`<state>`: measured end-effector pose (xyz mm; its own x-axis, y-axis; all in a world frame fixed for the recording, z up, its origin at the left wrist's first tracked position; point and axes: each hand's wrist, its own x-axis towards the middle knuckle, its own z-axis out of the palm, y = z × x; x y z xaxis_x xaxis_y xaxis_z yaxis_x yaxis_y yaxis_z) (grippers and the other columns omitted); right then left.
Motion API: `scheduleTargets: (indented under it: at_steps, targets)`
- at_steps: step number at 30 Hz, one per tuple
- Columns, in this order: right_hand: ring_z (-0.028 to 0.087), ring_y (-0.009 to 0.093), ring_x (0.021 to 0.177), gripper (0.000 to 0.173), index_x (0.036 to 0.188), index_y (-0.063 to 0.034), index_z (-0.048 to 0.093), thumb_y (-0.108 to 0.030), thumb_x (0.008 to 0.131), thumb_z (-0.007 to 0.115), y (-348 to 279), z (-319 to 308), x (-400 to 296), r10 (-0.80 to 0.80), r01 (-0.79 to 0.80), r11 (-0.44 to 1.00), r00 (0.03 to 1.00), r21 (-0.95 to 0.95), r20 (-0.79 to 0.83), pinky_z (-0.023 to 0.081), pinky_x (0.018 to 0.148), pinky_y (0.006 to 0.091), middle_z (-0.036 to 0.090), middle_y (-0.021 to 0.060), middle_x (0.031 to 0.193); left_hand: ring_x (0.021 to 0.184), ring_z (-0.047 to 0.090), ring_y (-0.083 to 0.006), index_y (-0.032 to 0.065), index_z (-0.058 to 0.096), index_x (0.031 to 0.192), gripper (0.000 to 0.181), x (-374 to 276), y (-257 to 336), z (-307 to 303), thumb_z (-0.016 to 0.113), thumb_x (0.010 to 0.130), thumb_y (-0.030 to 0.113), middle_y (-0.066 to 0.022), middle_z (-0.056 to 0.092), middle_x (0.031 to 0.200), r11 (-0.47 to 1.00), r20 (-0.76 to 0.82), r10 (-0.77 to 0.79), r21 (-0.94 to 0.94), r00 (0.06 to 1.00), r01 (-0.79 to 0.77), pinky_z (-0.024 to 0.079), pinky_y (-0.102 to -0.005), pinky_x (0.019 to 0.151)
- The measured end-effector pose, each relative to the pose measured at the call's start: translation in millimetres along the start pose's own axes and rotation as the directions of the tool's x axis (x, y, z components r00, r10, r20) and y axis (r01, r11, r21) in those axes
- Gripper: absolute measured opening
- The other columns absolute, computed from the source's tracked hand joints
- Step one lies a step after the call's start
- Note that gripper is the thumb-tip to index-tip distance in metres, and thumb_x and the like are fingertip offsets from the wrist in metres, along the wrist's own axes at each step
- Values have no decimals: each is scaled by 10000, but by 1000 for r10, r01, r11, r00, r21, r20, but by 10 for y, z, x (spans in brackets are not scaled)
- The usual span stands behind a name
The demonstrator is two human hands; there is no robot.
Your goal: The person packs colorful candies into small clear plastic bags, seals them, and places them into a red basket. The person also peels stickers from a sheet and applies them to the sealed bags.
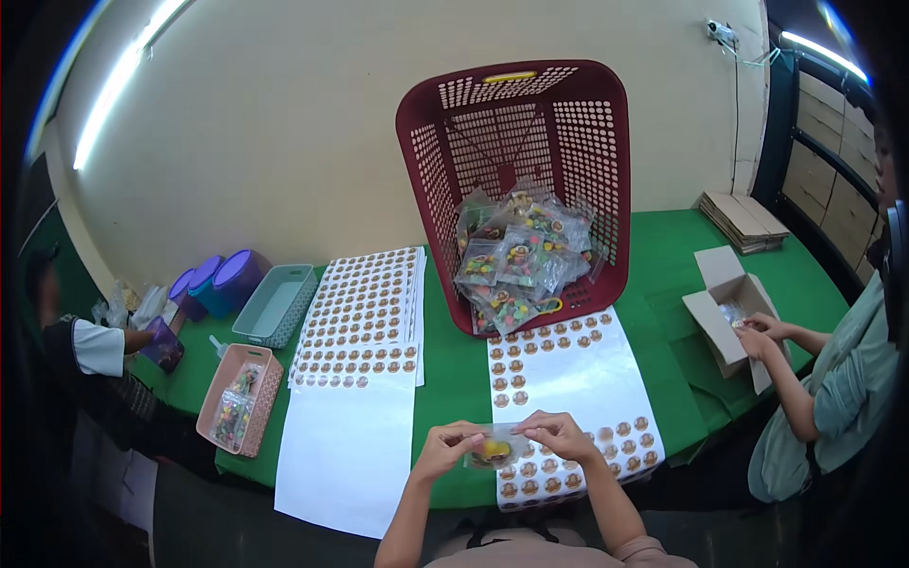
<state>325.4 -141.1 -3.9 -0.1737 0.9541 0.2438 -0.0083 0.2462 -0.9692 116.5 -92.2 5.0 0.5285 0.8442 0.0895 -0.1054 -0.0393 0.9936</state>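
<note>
A small clear plastic bag of colourful candies is stretched between my two hands, over the near edge of the green-covered table. My left hand pinches its upper left corner, and my right hand pinches the upper right one. Under and beside my right hand lies a white sheet of round brown stickers, with a bare area in its middle. Behind it a maroon perforated plastic basket lies tipped with its opening towards me, holding many filled clear bags.
More sticker sheets lie to the left, beside a pink basket with filled bags and a green-grey basket. Purple containers stand behind. On the right, a co-worker's hands reach into an open cardboard box, near stacked flat cardboard. Another person stands far left.
</note>
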Motion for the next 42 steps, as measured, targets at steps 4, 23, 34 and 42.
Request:
scheduleTargets:
  at_steps: [4, 23, 34, 42]
  targets:
    - [516, 124, 741, 131, 851, -4, 612, -80, 762, 550, -37, 182, 31, -51, 42, 990, 997, -134, -64, 403, 674, 245, 578, 81, 793, 664, 551, -137, -39, 591, 788, 96, -62, -121, -49, 580, 737, 41, -77, 570, 752, 992, -177, 103, 95, 979, -87, 446, -242, 640]
    - [411, 222, 1004, 229, 934, -10, 489, -118, 738, 541, 123, -96, -75, -131, 123, 991, 973, -57, -188, 321, 854, 326, 409, 174, 1108, 1021, 437, -208, -65, 410, 1086, 331, -51, -44, 1025, 494, 802, 83, -142, 408, 1115, 971, -448, 216, 0, 868, -241, 370, -305, 872]
    - [493, 151, 923, 213, 981, 13, 551, -92, 810, 481, -174, -598, 110, 119, -186, 981, 805, 58, 581, 381, 809, 268, 552, 102, 961, 562, 473, -70, -5, 555, 627, 121, -65, -188, 1336, 649, 683, 48, -24, 499, 610, 961, -595, 263, 234, 759, -150, 373, -190, 469]
    - [493, 60, 598, 162, 779, 7, 593, -152, 776, 561, -139, -692, -36, 184, -172, 983, 944, -68, 275, 422, 487, 203, 544, 18, 683, 477, 415, -23, 17, 464, 553, 255, -134, 78, 1279, 679, 664, 94, 21, 473, 543, 982, -506, -171, -24, 846, 185, 307, -174, 396]
